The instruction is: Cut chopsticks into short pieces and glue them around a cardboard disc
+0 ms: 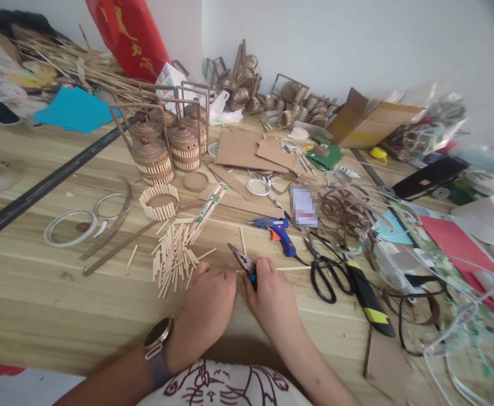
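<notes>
Right hand (274, 293) closed round the handles of the pliers (244, 260) above the near edge of the bench (115, 307); the tool's nose projects past the fingers, aimed toward the far left corner. Whether its jaws are parted cannot be read. Left hand (212, 294) curled into a loose fist just beside, its fingertips tucked out of sight, so cannot tell if it grips anything. Pile of sticks (173, 262) lies just beyond the left knuckles, on the side toward the left edge. Hidden: most of the pliers' handles, under the right fingers. A long stick (294, 268) emerges from behind the right hand and runs toward the scissors (318, 260); its other end is covered. A panel (304, 207) farther back is pixelated, unreadable. Forearms cut off by the lower frame. Surroundings: glue gun (287, 242) beyond the right hand, toward the far edge; cutter (363, 293) beside the scissors, toward the right edge. Beyond the pile, an open basket (149, 210), then lidded baskets (150, 155) with tall handles. Scissors and cutter occupy the surface on the right hand's outer side; the pile crowds the left.
</notes>
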A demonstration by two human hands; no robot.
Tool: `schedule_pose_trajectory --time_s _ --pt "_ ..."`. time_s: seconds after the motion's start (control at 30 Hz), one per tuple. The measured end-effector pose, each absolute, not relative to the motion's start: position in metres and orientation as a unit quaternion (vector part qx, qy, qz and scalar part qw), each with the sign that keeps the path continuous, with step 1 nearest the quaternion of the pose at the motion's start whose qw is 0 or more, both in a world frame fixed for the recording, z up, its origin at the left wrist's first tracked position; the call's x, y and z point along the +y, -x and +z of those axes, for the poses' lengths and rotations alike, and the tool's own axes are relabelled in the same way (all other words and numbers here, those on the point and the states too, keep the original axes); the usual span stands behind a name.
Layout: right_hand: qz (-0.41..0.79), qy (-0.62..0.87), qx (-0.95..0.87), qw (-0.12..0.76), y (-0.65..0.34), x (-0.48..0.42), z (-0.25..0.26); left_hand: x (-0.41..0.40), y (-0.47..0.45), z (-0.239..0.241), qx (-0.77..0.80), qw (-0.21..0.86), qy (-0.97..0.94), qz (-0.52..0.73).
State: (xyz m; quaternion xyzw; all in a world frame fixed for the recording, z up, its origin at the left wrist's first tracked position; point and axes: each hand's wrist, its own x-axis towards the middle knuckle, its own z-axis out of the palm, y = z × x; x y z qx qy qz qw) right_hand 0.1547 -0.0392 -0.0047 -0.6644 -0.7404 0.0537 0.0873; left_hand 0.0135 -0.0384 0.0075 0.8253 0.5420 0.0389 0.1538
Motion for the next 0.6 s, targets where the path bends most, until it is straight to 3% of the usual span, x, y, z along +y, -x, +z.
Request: schedule_pose_trajectory --time_s 0.13,0.23,0.33,0.6 --pt "0.159 0.611 -0.763 0.139 -0.178 -0.032 0.008 -0.030 -0.006 0.008 0.502 0.266 -0.812 0.131" --pt "0.275 0.547 -0.773 0.166 -0.204 -0.028 0.028 -0.026 0.000 0.012 0.426 0.455 -0.764 0.166" --pt "0.319 0.538 -0.758 0.185 -0.215 -0.030 0.047 -0.025 -0.001 0.013 0.403 0.601 -0.659 0.205" --pt "0.346 0.540 -0.744 0.187 -0.189 -0.039 0.046 -0.028 -0.009 -0.003 0.413 0.677 -0.553 0.254"
